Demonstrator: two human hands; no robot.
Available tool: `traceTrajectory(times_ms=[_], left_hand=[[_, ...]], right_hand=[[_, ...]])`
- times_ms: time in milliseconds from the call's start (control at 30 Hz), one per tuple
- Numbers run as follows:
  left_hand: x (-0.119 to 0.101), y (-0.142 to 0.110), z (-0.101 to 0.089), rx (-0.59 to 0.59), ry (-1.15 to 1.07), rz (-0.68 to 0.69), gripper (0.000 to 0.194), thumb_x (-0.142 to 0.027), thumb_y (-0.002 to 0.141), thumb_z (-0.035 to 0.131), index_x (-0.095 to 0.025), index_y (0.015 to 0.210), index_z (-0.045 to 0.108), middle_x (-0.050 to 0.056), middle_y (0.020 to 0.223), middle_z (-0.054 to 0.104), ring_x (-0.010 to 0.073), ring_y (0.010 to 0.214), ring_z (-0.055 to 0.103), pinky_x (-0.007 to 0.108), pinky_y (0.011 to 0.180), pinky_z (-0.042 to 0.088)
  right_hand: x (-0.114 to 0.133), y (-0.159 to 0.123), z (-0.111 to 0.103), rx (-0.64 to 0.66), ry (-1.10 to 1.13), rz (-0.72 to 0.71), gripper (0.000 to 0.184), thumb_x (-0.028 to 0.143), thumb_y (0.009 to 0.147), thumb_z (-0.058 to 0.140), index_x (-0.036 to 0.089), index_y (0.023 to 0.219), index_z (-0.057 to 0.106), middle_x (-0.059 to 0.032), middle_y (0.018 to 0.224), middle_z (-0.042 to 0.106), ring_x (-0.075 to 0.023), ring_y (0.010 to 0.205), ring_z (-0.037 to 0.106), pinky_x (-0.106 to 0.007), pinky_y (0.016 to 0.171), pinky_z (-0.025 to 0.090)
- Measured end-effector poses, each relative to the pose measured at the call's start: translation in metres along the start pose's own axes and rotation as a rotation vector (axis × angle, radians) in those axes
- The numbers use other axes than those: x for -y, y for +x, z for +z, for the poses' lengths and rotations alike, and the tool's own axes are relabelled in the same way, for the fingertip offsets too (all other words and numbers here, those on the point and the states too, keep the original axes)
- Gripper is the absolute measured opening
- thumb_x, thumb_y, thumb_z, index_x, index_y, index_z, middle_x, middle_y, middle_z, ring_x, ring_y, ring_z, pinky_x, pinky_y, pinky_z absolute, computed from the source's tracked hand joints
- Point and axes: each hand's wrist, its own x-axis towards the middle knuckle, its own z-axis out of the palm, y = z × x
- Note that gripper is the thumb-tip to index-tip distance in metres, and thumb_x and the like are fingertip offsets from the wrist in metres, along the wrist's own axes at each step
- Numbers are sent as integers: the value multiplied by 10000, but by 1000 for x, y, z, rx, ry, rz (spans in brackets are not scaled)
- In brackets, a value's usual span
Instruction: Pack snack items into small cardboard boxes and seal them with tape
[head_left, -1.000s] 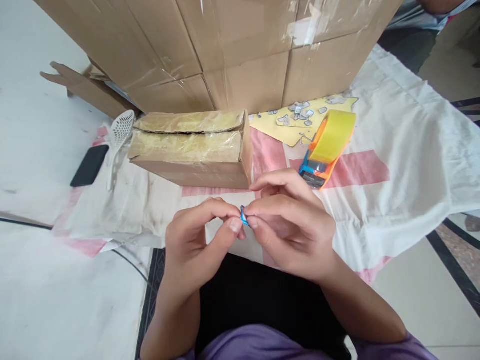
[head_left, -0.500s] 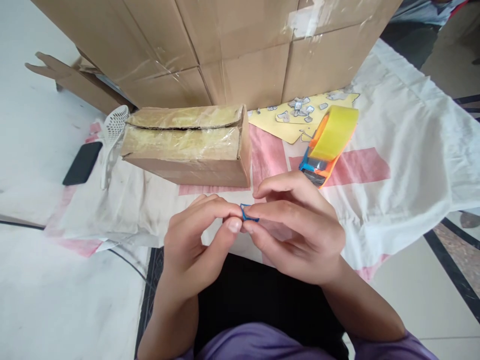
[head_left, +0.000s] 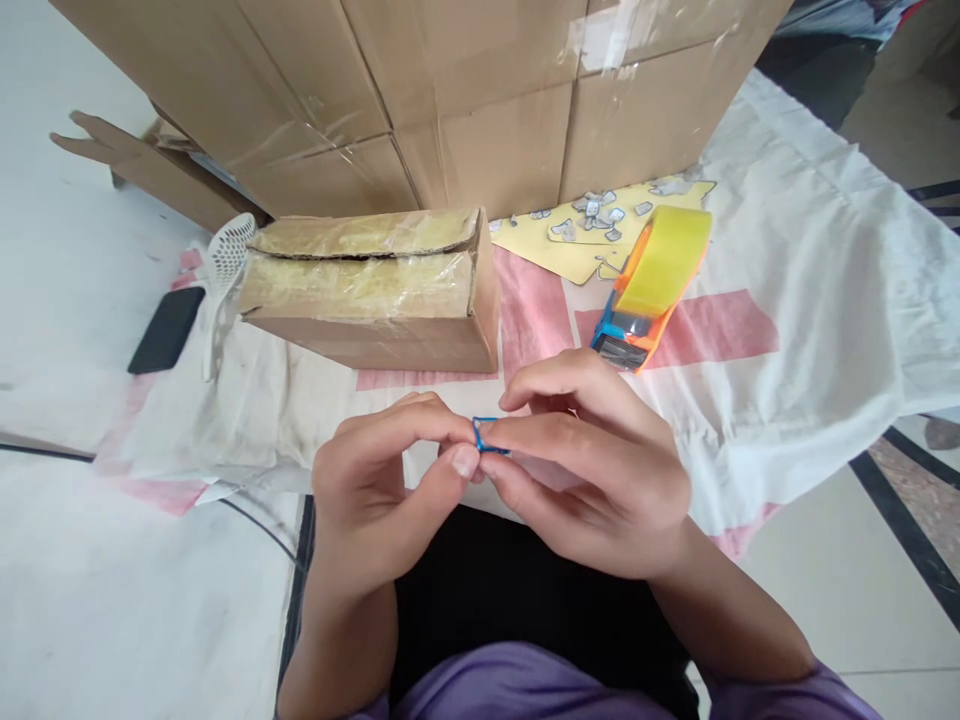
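Between the fingertips of both hands is a small blue-edged piece (head_left: 492, 449), too covered by fingers for me to name. My left hand (head_left: 394, 475) pinches its left end with thumb and forefinger. From the other side, my right hand (head_left: 592, 460) grips it between thumb and forefinger, its other fingers curled above. Just beyond my hands, a taped cardboard box (head_left: 375, 340) lies on the white and pink cloth (head_left: 825, 330). A tape dispenser with a yellow roll (head_left: 667, 262) stands past my right hand.
A large cardboard carton (head_left: 480, 140) walls off the back. At the left lie a black phone (head_left: 166, 330) and a white slotted skimmer (head_left: 227, 255), near a folded piece of cardboard (head_left: 142, 165). Yellow sheets with grey cut-out shapes (head_left: 562, 250) sit against the carton.
Both hands have shifted slightly left with the blue-edged piece, still pinched between them. The camera view has moved a little; the box and tape dispenser look unmoved on the cloth.
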Motion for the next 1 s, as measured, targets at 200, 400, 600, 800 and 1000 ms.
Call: traceTrajectory(times_ms=[200,400,600,800,1000], left_hand=[[-1,0,1,-12,32,-13,113,-139,908,650,-210,828,684,-15,655,616,116,591,573,259,566,481],[-2,3,3,9,156,98,122,-144,926,618,-246,877,661,-15,689,612,137,612,541,323,610,452],[0,5,7,0,314,199,145,-109,897,630,-254,900,645,-20,723,636,147,635,527,350,626,403],[0,3,10,5,378,220,166,-92,912,602,-255,919,634,-17,720,626,156,655,527,364,635,376],[-1,3,12,-4,493,268,174,-66,908,602,-239,929,609,-22,719,616,142,635,498,354,621,355]], right_hand=[[0,-1,-1,-5,2,5,223,151,877,708,250,1076,689,-70,1059,620,-188,885,644,-331,686,584],[6,3,-2,-56,5,49,179,134,881,687,238,1027,690,-63,970,629,-183,811,638,-326,634,569],[9,-1,-2,-91,-101,44,227,104,875,679,249,1050,689,-72,957,651,-198,797,632,-345,629,565],[10,-3,-5,-47,-191,12,186,109,879,680,232,1018,690,-85,990,659,-216,848,634,-366,686,570],[11,-3,-2,-85,-276,-26,119,93,877,665,190,944,681,-79,952,664,-190,787,610,-344,663,548]])
